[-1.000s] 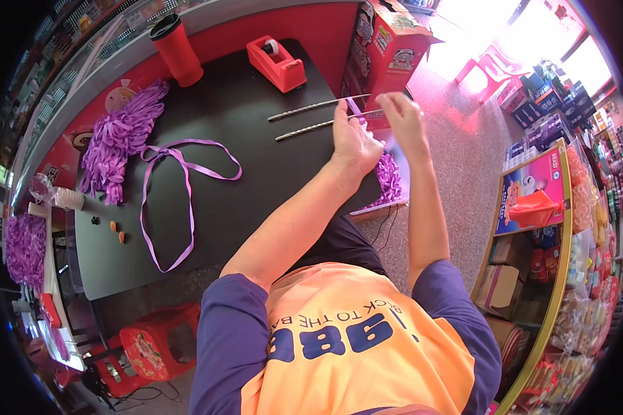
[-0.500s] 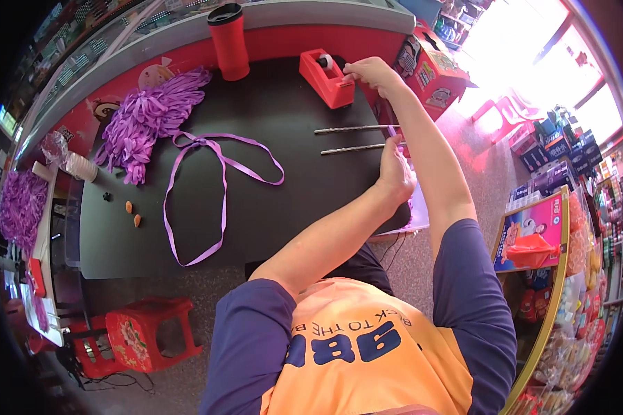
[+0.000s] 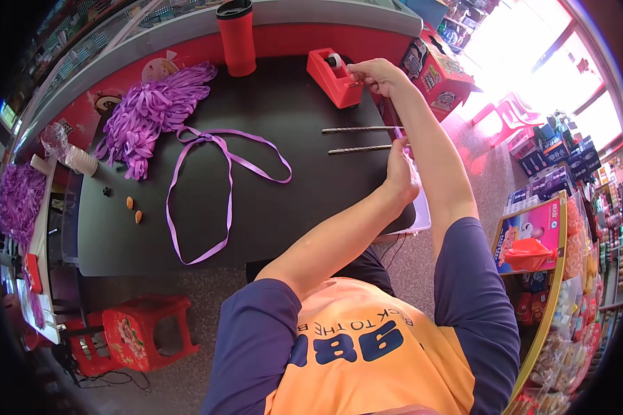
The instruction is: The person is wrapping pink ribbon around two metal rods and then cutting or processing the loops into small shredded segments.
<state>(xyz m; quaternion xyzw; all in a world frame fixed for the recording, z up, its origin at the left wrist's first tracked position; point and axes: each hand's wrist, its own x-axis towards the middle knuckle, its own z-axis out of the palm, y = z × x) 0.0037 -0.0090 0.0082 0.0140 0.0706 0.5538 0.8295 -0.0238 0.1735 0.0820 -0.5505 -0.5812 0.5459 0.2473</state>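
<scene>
Head view: the right hand (image 3: 372, 72) reaches to the far right corner of the black tabletop (image 3: 298, 187), its fingers pinched together at the front of the red tape dispenser (image 3: 333, 77), seemingly on the tape end, though the strip itself is too thin to make out. The left hand (image 3: 401, 169) rests near the right edge, fingers closed on a bit of purple ribbon (image 3: 399, 131) at the tips of 2 metal rods (image 3: 356, 138), which lie parallel and just apart across the right side of the tabletop; the grip appears to keep the ribbon in place on the rods while the other hand is away at the dispenser.

A long loop of purple ribbon (image 3: 218, 187) sprawls over the middle of the tabletop, loose and untouched. A heap of purple ribbon bows (image 3: 149, 114) lies at the far left corner, and a red tumbler (image 3: 237, 38) with a black lid stands at the far edge; its contents are hidden. A shallow clear tray (image 3: 417, 211) juts from the right edge under the left forearm, its contents hidden too
</scene>
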